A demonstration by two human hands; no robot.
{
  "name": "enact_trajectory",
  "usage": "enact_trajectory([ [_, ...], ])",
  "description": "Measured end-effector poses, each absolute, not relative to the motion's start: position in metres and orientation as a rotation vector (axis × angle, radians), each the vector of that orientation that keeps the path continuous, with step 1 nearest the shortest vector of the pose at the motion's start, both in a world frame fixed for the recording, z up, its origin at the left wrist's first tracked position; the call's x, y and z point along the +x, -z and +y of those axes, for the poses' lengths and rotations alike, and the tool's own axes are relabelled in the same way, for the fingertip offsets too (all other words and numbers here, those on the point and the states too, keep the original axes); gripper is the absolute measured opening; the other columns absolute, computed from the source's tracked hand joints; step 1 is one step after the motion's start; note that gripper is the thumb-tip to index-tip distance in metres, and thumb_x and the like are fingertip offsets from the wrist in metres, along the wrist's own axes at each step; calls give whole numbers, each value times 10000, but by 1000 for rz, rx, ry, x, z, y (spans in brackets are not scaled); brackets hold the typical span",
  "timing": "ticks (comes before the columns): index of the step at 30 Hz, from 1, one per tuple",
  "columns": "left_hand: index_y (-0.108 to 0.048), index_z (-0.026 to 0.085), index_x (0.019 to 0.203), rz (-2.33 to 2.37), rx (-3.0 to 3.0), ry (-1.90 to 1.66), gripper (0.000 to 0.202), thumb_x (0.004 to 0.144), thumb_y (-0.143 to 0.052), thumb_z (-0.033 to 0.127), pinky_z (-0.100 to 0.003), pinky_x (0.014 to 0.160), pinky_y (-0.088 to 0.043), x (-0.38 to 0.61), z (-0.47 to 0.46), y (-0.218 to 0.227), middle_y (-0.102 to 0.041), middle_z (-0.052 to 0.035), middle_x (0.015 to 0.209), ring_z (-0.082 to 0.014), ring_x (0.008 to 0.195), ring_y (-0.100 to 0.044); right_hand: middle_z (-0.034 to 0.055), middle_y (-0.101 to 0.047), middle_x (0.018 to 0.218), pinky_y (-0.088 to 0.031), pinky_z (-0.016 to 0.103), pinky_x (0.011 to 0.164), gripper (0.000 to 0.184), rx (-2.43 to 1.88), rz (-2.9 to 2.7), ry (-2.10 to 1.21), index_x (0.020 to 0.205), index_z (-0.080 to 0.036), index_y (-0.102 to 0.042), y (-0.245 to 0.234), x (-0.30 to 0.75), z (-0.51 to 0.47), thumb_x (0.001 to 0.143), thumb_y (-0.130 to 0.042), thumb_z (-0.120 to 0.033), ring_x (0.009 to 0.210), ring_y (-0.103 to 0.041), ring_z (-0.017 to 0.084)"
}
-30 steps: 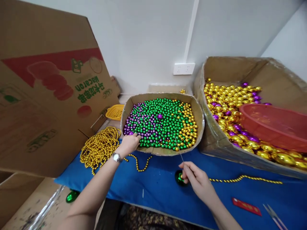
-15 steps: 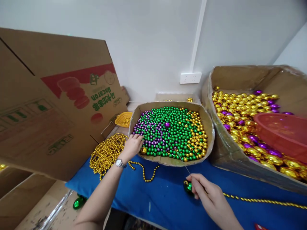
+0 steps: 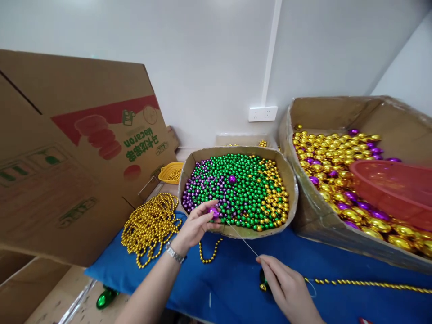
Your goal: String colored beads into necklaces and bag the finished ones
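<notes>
My left hand [image 3: 199,222], closed, pinches a large shiny purple bead [image 3: 213,212] at the front rim of a cardboard tray [image 3: 293,198]. The tray is full of small green, purple and gold beads [image 3: 232,193]. My right hand [image 3: 283,285] is closed on a long thin needle [image 3: 245,240], which slants up to the left, its far end near the left fingertips. Whether it touches the purple bead I cannot tell. A dark green bulb-like bead [image 3: 263,276] is partly hidden behind the right hand. To the right runs a strand of gold beads [image 3: 364,283] with loose thread.
A heap of gold bead strands [image 3: 151,225] lies left on the blue cloth [image 3: 239,279]. A big carton [image 3: 77,157] stands at left, a yellow basket [image 3: 165,171] behind. At right, a large box [image 3: 286,148] holds gold and purple bulbs and a red basin [image 3: 388,184].
My left hand has moved right along the tray's front and now holds the large purple bead. My right hand has shifted slightly down; thread shows beside it.
</notes>
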State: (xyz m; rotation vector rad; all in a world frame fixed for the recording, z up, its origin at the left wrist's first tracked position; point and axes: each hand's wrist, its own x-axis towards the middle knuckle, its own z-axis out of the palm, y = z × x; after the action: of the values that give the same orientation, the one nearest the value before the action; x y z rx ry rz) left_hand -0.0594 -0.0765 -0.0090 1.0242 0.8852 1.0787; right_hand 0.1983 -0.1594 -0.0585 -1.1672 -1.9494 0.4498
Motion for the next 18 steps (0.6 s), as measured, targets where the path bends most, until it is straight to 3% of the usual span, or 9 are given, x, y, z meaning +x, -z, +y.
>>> enact_trajectory([
  [6, -574, 161, 1048, 802, 859, -1115, 317, 767, -700, 238, -277, 684, -529, -43, -86, 13, -643, -94, 1021, -140, 744, -634, 45, -726, 893, -561, 233, 699, 265, -1162, -1985, -316, 1002, -213, -639, 64, 201, -161, 948, -386, -270, 787, -701, 163],
  [18, -600, 168, 1037, 957, 1159, -1153, 366, 713, -751, 248, -252, 731, -493, -33, -97, 10, -626, -57, 985, -129, 811, -579, 53, -731, 844, -559, 263, 663, 319, -1197, -2101, -66, 976, -193, -654, 72, 204, -160, 962, -342, -255, 717, -703, 177],
])
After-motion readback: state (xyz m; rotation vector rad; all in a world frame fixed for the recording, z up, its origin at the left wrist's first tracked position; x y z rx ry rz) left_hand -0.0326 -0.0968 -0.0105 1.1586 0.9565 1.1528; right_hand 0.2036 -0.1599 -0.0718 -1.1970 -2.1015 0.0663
